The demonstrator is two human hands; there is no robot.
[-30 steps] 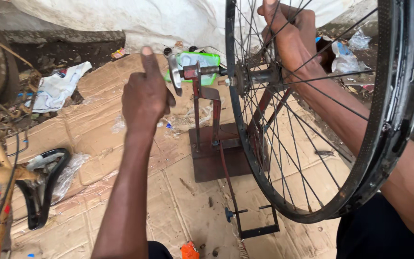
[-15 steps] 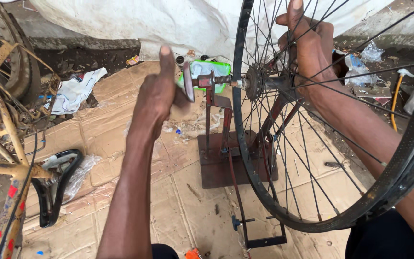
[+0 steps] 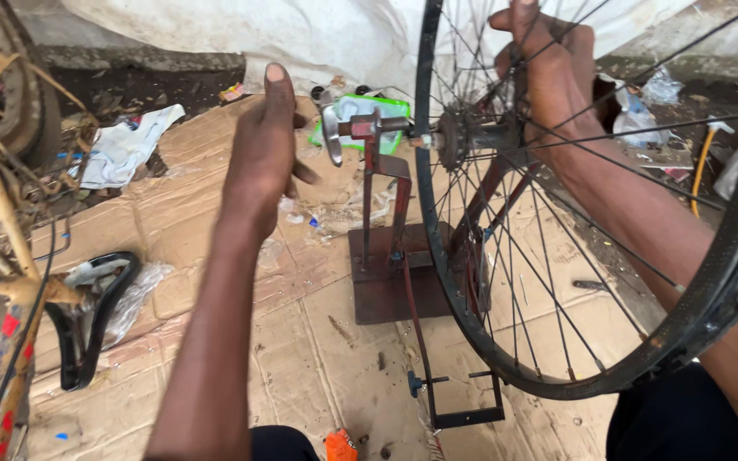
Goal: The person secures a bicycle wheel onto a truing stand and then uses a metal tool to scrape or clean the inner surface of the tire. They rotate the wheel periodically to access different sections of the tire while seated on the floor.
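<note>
The bicycle wheel point(image 3: 608, 256) sat in the truing stand point(image 3: 386, 256). The left hand point(image 3: 262, 158) hovered open beside the stand. The right hand point(image 3: 548, 64) gripped spokes above the hub point(image 3: 463, 137).

A flat green-edged packet point(image 3: 360, 115) with a pale face lies on the cardboard at the far edge, behind the stand's top. A small orange wrapper point(image 3: 341, 445) lies at the near edge. No signs or screens are visible.
</note>
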